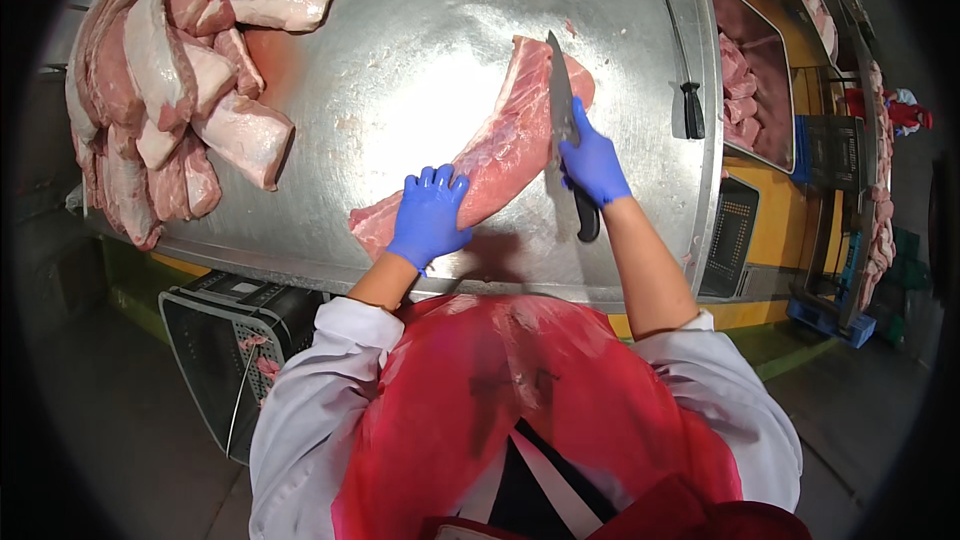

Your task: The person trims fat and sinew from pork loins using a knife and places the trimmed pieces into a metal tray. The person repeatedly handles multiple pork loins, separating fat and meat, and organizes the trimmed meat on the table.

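Observation:
A long piece of pork loin [500, 155] lies slantwise on the metal table, its far end up and to the right. My left hand [430, 215], in a blue glove, rests on the near end of the loin with its fingers spread. In my right hand [597, 162], also gloved in blue, is a black-handled knife [560, 90]. The blade points away from me and lies over the far right part of the meat. Whether the edge has entered the meat I cannot tell. My fingers wrap the handle, whose butt sticks out below the palm.
Several pork cuts [165, 80] are heaped on the table's left [370, 50]. A sharpening steel [680, 60] lies near the right edge. Beyond that edge stands a metal bin [785, 90] with meat pieces. Dark plastic crates stand below left [185, 330] and right [730, 235].

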Motion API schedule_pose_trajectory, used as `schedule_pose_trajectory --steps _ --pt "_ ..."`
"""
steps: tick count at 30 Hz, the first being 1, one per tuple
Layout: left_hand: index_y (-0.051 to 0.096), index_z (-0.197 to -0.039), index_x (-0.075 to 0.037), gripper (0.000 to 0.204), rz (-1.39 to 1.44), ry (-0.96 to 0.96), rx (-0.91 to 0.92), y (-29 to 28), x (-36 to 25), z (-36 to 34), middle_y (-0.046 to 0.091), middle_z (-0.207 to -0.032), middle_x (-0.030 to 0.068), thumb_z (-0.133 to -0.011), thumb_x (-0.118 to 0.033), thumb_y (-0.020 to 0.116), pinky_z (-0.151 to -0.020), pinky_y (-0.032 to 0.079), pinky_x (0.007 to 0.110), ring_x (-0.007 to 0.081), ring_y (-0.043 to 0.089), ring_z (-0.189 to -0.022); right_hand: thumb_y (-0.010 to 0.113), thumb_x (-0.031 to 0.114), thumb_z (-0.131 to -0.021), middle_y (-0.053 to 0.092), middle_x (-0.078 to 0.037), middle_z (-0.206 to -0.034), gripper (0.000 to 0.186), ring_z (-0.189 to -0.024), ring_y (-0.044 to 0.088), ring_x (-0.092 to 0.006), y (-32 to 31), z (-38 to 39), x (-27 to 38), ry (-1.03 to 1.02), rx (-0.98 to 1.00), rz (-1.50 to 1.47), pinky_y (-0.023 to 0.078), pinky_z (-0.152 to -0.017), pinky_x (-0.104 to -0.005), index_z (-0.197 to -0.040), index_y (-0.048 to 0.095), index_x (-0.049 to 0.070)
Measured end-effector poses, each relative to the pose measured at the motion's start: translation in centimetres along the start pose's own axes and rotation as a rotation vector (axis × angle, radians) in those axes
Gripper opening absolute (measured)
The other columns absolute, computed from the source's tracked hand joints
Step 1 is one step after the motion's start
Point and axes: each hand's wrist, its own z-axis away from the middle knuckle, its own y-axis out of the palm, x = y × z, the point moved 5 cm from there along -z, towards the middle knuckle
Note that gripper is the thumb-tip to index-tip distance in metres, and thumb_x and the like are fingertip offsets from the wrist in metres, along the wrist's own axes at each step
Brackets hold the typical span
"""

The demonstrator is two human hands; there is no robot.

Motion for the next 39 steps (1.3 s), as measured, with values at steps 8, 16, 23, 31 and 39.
schedule_pose_trajectory --steps 8,16,23,31,39 --pt "0.059 -0.122 -0.01 0.067 0.037 0.067 -0.02 -0.8 0.4 -0.7 0.054 -0.124 0.0132 -0.062 -0.035 0.075 -0.093 0.04 0.045 0.0318 0.051 -0.113 0.052 0.012 -0.092 0.069 -0.017 -0.08 0.074 -0.056 0.064 -0.0198 2.2 2.7 -1.5 -0.028 0.026 -0.135 0.055 -0.057 -0.035 -0.16 0.024 0.02" --pt "0.061 -0.118 -0.009 0.065 0.03 0.05 -0.04 -1.5 2.0 -1.6 0.056 -0.121 0.0149 -0.063 -0.038 0.077 -0.092 0.042 0.046 0.0332 0.052 -0.112 0.055 0.013 -0.092 0.068 -0.018 -0.075 0.074 -0.063 0.067 -0.0273 0.4 8.9 -2.9 0.053 0.229 -0.135 0.056 -0.066 -0.039 -0.159 0.024 0.019" --pt "0.063 -0.092 -0.001 0.049 0.375 0.01 -0.241 -3.7 -4.3 -15.9 0.062 -0.098 0.0206 -0.076 -0.045 0.075 -0.083 0.051 0.046 0.0385 0.061 -0.094 0.056 -0.001 -0.09 0.06 -0.004 -0.068 0.083 -0.049 0.054 -0.0091 -8.2 14.3 -8.1 0.08 -0.087 -0.463 0.049 -0.048 -0.0269 -0.161 0.022 0.026" --pt "0.075 -0.104 -0.006 0.036 0.244 -0.2 0.075 -2.1 -7.3 -26.0 0.071 -0.109 0.0211 -0.087 -0.037 0.066 -0.088 0.054 0.043 0.0378 0.067 -0.102 0.055 0.002 -0.094 0.06 -0.005 -0.067 0.082 -0.049 0.053 -0.0096 -6.8 8.8 -12.5 0.134 -0.221 -0.848 0.048 -0.046 -0.027 -0.161 0.016 0.028" --pt "0.067 -0.075 0.003 0.03 0.708 -0.331 -0.066 1.6 -2.4 -25.7 0.067 -0.07 0.0152 -0.08 -0.025 0.075 -0.061 0.051 0.036 0.0201 0.063 -0.064 0.05 0.017 -0.097 0.069 -0.019 -0.081 0.072 -0.056 0.066 -0.0225 -4.9 0.7 -8.4 -0.1 -0.185 -0.617 0.056 -0.058 -0.0365 -0.16 0.017 0.021"
